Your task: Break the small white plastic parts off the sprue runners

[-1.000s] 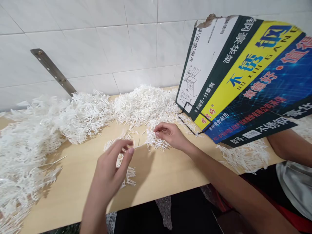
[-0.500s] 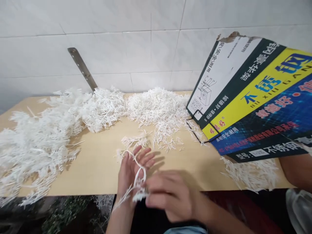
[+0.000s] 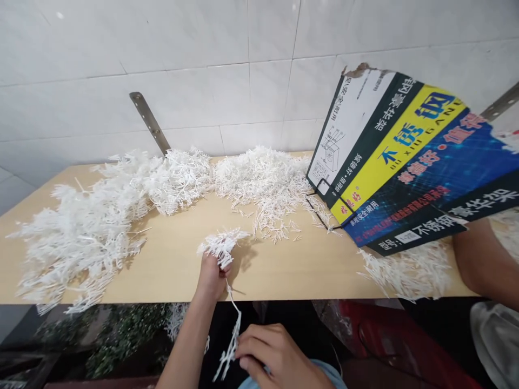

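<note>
My left hand (image 3: 213, 278) is closed around a bunch of white branching plastic sprigs (image 3: 223, 246) above the front of the table. A thin white sprig (image 3: 231, 337) hangs from that bunch past the table edge. My right hand (image 3: 275, 354), lower and nearer me, pinches this hanging sprig between thumb and fingers. Behind my hands lies a pile of short white sprigs (image 3: 263, 173). To the left spreads a larger heap of longer, feathery white sprigs (image 3: 109, 205).
A printed cardboard sheet (image 3: 405, 156) stands tilted at the right of the table (image 3: 170, 270). Another person's arm (image 3: 482, 259) reaches in behind it, near more white pieces (image 3: 409, 270). A metal bracket (image 3: 150, 121) is against the tiled wall. Green foliage (image 3: 121, 335) shows below the table.
My left hand has closed around the bunch, where its fingers were spread before. My right hand has moved down and toward me, drawing the sprig out below the left hand.
</note>
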Motion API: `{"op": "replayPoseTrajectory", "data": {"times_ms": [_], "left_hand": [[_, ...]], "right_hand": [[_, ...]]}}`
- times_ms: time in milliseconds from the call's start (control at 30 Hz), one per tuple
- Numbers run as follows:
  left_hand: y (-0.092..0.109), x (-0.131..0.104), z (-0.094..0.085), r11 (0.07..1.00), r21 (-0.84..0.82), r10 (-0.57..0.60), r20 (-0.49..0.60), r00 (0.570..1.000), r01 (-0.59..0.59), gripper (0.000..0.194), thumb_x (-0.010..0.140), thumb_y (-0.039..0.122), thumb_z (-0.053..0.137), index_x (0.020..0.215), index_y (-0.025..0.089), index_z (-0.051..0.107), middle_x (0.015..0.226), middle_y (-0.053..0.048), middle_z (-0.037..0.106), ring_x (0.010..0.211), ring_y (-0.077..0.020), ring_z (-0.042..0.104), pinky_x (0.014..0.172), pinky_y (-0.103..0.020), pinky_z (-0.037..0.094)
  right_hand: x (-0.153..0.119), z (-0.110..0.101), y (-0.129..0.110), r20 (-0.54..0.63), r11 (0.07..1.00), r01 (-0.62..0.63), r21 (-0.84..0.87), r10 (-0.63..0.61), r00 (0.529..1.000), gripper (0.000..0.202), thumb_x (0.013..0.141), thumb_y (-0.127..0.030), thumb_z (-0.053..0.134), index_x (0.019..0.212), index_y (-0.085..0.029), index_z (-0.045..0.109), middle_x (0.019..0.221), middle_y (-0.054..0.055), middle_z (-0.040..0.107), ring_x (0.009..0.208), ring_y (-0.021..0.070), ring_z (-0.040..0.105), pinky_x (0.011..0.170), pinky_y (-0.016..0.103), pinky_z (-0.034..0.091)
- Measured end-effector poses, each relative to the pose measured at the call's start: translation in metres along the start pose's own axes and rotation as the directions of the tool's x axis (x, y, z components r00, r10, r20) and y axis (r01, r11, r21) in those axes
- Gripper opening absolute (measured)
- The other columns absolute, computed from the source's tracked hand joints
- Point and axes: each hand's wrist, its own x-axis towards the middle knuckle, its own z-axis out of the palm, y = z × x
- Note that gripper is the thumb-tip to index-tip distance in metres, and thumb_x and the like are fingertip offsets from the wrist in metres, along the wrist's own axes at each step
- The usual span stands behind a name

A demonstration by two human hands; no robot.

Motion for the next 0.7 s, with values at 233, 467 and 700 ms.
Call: {"op": "replayPoseTrajectory", "data": {"times_ms": [233,467,700], "left_hand": [[-0.021,0.009,-0.004,0.732,0.59,0.268,0.212,0.94,-0.341,0.015,0.073,0.019,0.056,0.082,0.018,0.068,0.082,-0.004,0.071,0.083,-0.0198,0.065,0.075,-0.029,0.05],[-0.023,0.016,-0.001,0.617,0.678,0.296,0.272,0.916,-0.401,0.024,0.083,0.025,0.05,0.089,0.015,0.071,0.089,-0.009,0.076,0.089,-0.0275,0.069,0.086,-0.038,0.051],[-0.021,0.012,0.001,0.505,0.724,0.319,0.35,0.881,-0.471,0.029,0.089,0.031,0.053,0.105,0.019,0.074,0.118,-0.012,0.076,0.118,-0.0317,0.065,0.109,-0.043,0.043]], "right_hand": [[0.057,-0.083,0.032,-0.287,0.961,-0.035,-0.274,-0.046,0.957,0.03,0.097,-0.017,0.054,0.125,-0.026,0.06,0.113,0.011,0.071,0.107,0.0256,0.069,0.09,0.041,0.057],[0.108,-0.086,0.09,0.168,0.783,0.212,-0.585,-0.138,0.976,0.045,0.094,-0.041,0.067,0.132,-0.019,0.06,0.115,0.014,0.071,0.106,0.0278,0.067,0.077,0.035,0.059],[0.127,-0.093,0.136,0.198,0.882,0.292,-0.369,-0.232,0.952,0.025,0.095,-0.01,0.05,0.108,-0.019,0.07,0.094,0.007,0.075,0.083,0.0189,0.069,0.071,0.027,0.051]]}}
